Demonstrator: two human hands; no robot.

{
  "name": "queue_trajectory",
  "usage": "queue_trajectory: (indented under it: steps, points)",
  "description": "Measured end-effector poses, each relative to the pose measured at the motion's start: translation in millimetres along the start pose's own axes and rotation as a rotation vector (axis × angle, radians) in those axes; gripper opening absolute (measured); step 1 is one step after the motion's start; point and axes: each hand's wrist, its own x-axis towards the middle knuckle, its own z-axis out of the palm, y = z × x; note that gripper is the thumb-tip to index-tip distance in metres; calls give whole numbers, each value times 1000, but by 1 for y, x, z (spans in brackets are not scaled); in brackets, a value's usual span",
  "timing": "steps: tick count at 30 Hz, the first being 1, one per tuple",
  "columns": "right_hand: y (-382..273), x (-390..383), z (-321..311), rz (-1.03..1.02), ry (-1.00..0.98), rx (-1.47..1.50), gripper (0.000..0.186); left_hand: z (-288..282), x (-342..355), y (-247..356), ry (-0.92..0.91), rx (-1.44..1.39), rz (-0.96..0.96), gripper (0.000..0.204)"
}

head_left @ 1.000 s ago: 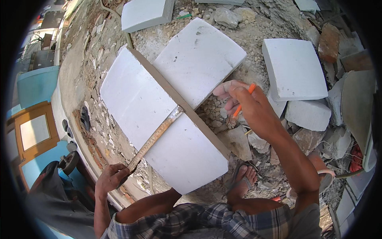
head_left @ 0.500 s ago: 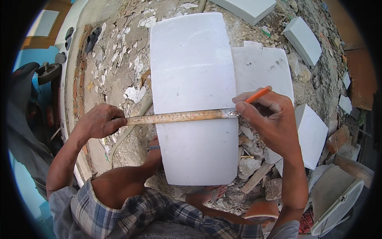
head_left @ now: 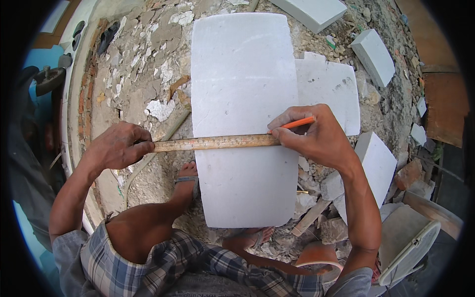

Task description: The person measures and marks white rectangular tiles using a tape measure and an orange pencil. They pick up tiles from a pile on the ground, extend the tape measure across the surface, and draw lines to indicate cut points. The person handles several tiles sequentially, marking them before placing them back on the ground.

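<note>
A large white block [head_left: 245, 79] lies lengthwise in front of me. A worn yellowish tape measure [head_left: 213, 143] stretches straight across its middle. My left hand [head_left: 121, 146], off the block's left side, is closed on the tape's left end; whatever else lies inside the fist is hidden. Over the block's right part, my right hand [head_left: 314, 133] pinches an orange pencil [head_left: 299, 122], its point down near the tape's upper edge. The fingers of that hand cover the tape's right end.
Another flat white block [head_left: 329, 91] lies partly under the large one. More white blocks rest at the far right [head_left: 373, 57] and near right [head_left: 373, 166]. Rubble [head_left: 163, 49] covers the ground. A white bucket [head_left: 410, 247] lies tipped at lower right. My feet stand close to the block.
My right hand has moved left, from the block's right edge onto its top, and the pencil has tilted flatter, its point now at the tape. The left hand still holds the tape.
</note>
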Motion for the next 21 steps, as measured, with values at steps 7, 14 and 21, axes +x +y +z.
queue_trajectory:
  steps: [7, 14, 21]
  points:
    - [-1, 1, 1, 13, -10, -57, 17, 1, -1, 0, 6, 5, 14, 32]
    - [2, 3, 2, 20, -9, -51, 17, 4, 0, 0, 19, 4, 27, 32]
    - [2, 4, 2, 37, -24, -60, 18, 3, -2, 1, 11, -22, -15, 32]
